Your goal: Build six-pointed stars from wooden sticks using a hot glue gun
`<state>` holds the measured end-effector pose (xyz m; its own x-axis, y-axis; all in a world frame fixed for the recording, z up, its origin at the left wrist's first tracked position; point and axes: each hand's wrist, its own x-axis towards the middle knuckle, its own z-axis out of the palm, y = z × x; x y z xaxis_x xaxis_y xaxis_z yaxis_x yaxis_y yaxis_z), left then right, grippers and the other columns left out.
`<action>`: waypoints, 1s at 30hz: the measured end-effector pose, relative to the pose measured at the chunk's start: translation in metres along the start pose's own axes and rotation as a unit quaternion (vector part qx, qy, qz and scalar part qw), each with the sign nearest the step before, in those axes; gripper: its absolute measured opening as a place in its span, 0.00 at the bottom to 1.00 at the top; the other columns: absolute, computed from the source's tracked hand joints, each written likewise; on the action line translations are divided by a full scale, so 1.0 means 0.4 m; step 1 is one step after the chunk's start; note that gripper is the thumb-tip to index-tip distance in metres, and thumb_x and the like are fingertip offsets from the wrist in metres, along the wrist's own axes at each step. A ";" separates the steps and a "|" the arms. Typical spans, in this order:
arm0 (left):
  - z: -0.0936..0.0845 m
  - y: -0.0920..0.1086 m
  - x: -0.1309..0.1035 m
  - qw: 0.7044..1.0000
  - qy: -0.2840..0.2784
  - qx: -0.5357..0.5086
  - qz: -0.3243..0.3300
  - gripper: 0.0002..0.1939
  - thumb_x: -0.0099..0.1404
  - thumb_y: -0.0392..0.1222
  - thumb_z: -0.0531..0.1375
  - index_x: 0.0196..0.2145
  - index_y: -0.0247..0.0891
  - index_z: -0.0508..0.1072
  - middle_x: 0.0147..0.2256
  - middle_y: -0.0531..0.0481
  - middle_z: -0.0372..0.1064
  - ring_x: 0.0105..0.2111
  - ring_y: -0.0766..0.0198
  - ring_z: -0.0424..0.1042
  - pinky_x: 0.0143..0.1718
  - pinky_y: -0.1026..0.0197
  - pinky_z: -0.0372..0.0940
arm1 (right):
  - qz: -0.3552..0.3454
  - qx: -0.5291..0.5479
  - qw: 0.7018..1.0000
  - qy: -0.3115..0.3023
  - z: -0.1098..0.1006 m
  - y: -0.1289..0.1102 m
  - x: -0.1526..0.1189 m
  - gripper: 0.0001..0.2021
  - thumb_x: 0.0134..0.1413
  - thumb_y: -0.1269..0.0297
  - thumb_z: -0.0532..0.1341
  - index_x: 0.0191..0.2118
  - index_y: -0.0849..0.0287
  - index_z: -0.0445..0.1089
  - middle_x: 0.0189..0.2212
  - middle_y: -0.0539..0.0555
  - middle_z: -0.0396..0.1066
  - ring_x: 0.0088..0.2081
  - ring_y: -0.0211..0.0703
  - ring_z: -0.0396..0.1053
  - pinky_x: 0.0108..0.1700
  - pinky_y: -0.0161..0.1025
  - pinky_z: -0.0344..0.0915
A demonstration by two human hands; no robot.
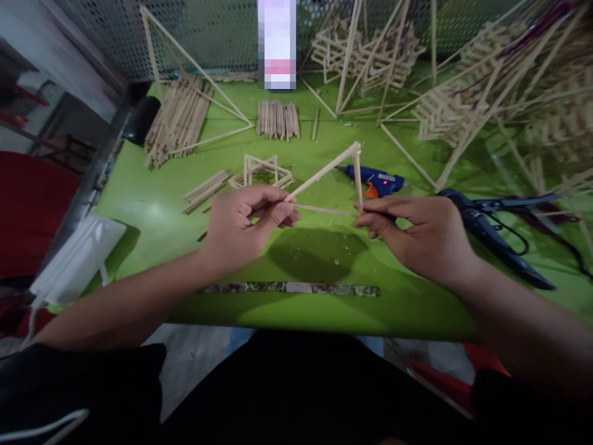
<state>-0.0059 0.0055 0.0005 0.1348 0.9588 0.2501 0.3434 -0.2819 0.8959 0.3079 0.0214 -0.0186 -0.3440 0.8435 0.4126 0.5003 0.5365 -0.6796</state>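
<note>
Between my two hands a small triangle of thin wooden sticks (324, 169) is held up above the green table. My left hand (250, 219) pinches its left corner between thumb and fingers. At the lower right corner, my right hand (412, 232) is closed on the sticks, fingertips together. The triangle's top corner points away from me. Just behind it lies a blue glue gun (382, 179) with an orange trigger and a small red light. A star-shaped stick frame (262, 172) rests beyond my left hand, beside several loose sticks (207, 190).
Stick bundles (180, 120) and a row of short sticks (278, 120) lie at the back. Large stick frames (445, 123) crowd the right. Dark-handled cutters (500, 238) lie beside my right hand. A white power strip (78, 259) sits at the table's left edge.
</note>
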 end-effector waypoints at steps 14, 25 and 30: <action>0.004 -0.001 -0.003 1.000 0.005 -0.001 -0.017 0.07 0.76 0.43 0.72 0.46 0.40 0.90 0.37 0.48 0.89 0.36 0.57 0.90 0.43 0.55 0.89 | 0.006 0.014 1.000 0.018 -0.008 -0.028 0.001 0.09 0.70 0.67 0.73 0.51 0.47 0.89 0.40 0.52 0.89 0.29 0.45 0.81 0.31 0.44 0.77; 0.007 0.017 0.004 0.998 0.023 -0.040 -0.042 0.06 0.75 0.41 0.72 0.44 0.37 0.89 0.35 0.47 0.88 0.33 0.59 0.89 0.39 0.57 0.88 | 0.086 0.115 0.976 0.165 -0.003 -0.031 0.000 0.06 0.70 0.61 0.75 0.38 0.51 0.88 0.29 0.50 0.83 0.25 0.40 0.76 0.26 0.41 0.67; -0.001 0.009 0.009 0.995 0.026 -0.057 -0.074 0.08 0.77 0.45 0.73 0.45 0.39 0.89 0.36 0.47 0.88 0.33 0.58 0.88 0.40 0.56 0.88 | 0.164 0.262 0.893 0.326 -0.020 -0.026 0.054 0.13 0.61 0.72 0.70 0.26 0.51 0.81 0.20 0.49 0.71 0.18 0.39 0.63 0.17 0.40 0.52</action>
<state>-0.0045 0.0080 0.0049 0.0407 0.9909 0.1280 0.2477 -0.1341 0.9595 0.3018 0.0341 0.0023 0.3752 0.8808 0.2887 -0.0101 0.3154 -0.9489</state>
